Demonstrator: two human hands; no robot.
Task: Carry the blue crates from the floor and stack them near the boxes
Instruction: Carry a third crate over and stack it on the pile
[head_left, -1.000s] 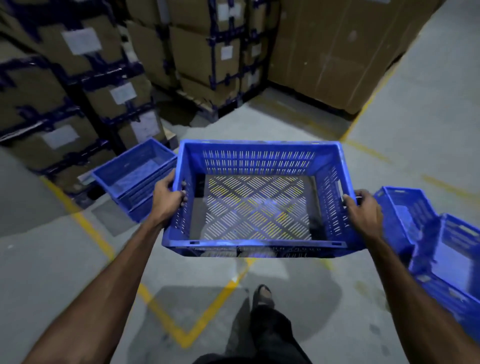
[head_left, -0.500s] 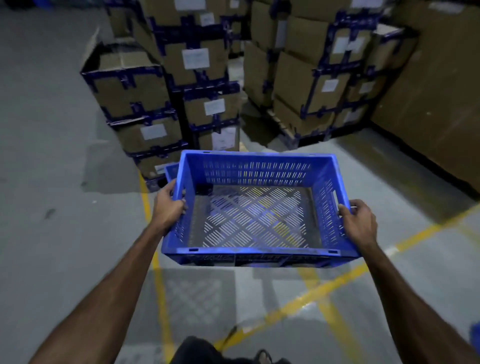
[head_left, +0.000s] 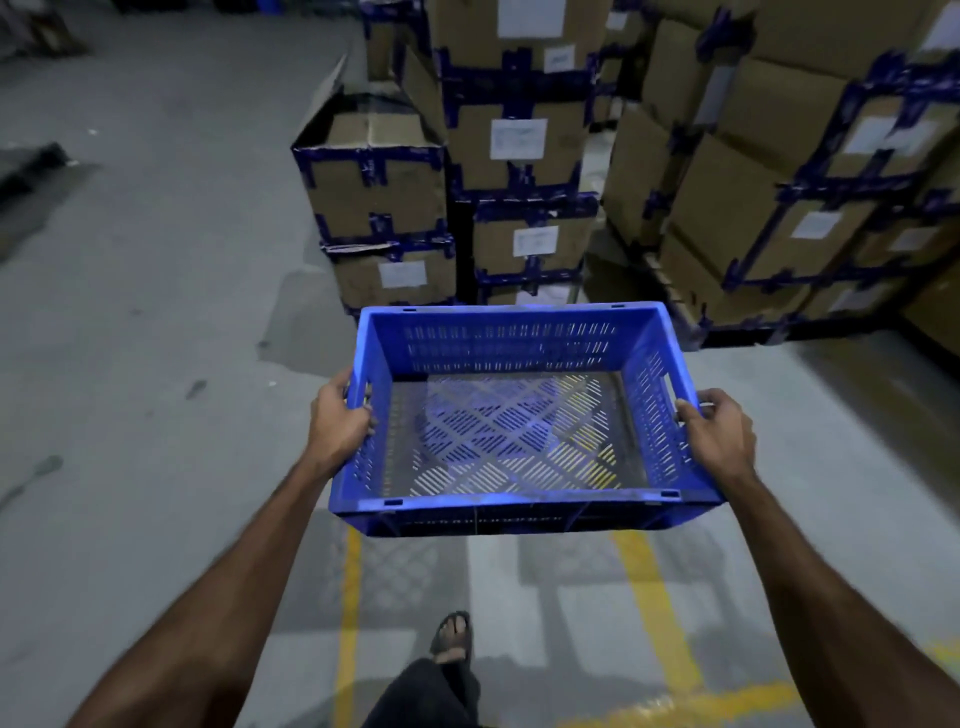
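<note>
An empty blue slotted crate (head_left: 519, 509) hangs in the air in front of me, level, over the concrete floor. My left hand (head_left: 337, 423) grips its left side wall, fingers hooked over the rim. My right hand (head_left: 719, 436) grips the right side wall at the handle slot. Through the perforated bottom I see blue beneath, likely another crate on the floor. Stacks of taped cardboard boxes (head_left: 519, 150) stand just beyond the crate's far edge.
More strapped boxes (head_left: 779, 208) on a pallet fill the right background. Yellow floor lines (head_left: 654, 597) run under the crate. My sandalled foot (head_left: 452, 631) is below it. Open grey floor (head_left: 130, 312) stretches to the left.
The view has swung left and closer to the box stacks; the crates on the floor at left and right have left the view. Both hands keep their hold on the carried crate.
</note>
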